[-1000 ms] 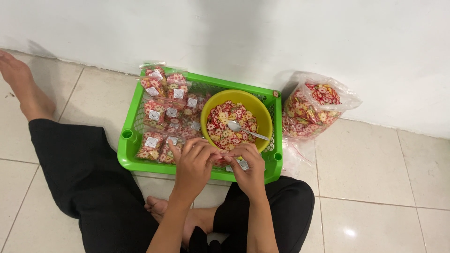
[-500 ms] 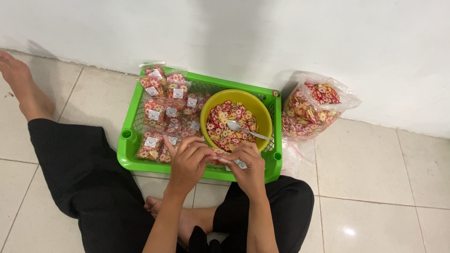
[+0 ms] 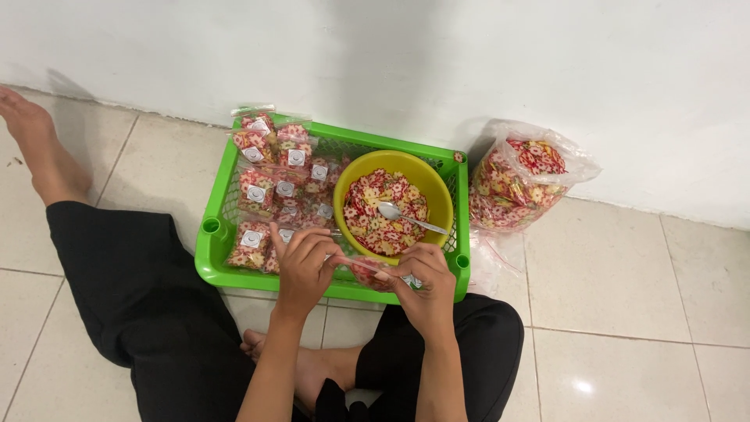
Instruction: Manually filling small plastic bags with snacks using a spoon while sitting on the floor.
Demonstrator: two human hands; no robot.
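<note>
A small clear packet [image 3: 367, 270] of red and yellow flower-shaped snacks is held between both hands over the near rim of a green plastic basket [image 3: 209, 248], which rests on a pale tiled floor [image 3: 625, 281] against a white wall [image 3: 469, 62]. The left hand [image 3: 306, 266] is closed on the packet's left end, with the fingers curled over it and the thumb pressed toward the centre. The right hand [image 3: 426, 277] is closed on the packet's right end, with the fingertips pinched along its top edge. The packet is largely hidden by the two hands, and whether its mouth is sealed cannot be told. Inside the basket, on the right, a yellow bowl [image 3: 433, 184] is seated, filled with loose snacks of the same kind; a metal spoon [image 3: 402, 216] lies in it, with the handle pointing toward the right hand. On the left of the basket, filled small packets [image 3: 269, 191] with pale square labels are piled, several of them overlapping and some leaning on the far rim. Outside the basket, just beside its right wall, a large clear bag [image 3: 519, 176] of the same snacks stands open at the top. The person is seated on the floor in black trousers [image 3: 117, 273], with one bare foot [image 3: 35, 141] extended at the far left
</note>
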